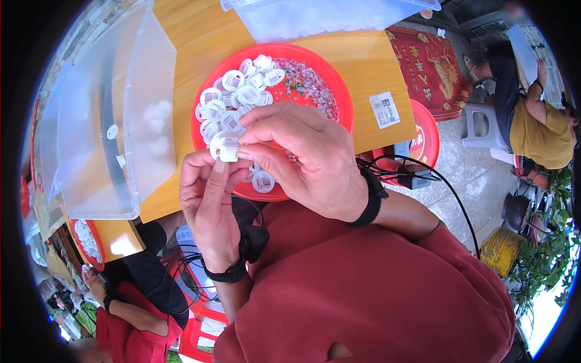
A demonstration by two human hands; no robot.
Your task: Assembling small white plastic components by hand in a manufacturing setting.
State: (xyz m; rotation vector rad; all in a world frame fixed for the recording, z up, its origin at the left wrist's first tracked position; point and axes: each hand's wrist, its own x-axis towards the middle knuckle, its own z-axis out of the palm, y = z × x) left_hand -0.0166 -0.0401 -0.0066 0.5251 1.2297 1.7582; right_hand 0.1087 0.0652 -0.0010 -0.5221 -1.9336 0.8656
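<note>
Between my two hands is a small round white plastic part point(225, 145), held over the near side of a red round tray point(343, 91). My left hand point(209, 196) grips it from below, thumb against its lower edge. From the right, my right hand point(308, 154) pinches at its edge with thumb and forefinger; anything small between those fingertips is hidden. A heap of similar white discs point(233, 97) fills the tray's left half. On its right half lie many small clear pieces point(308, 85).
A translucent bin point(136, 121) stands left on the wooden table point(363, 66), another bin point(321, 15) at the far edge. A printed card point(384, 110) lies right. Black cables point(460, 199) hang beside a red stool point(426, 130). Co-workers sit lower left point(136, 314) and far right point(538, 130).
</note>
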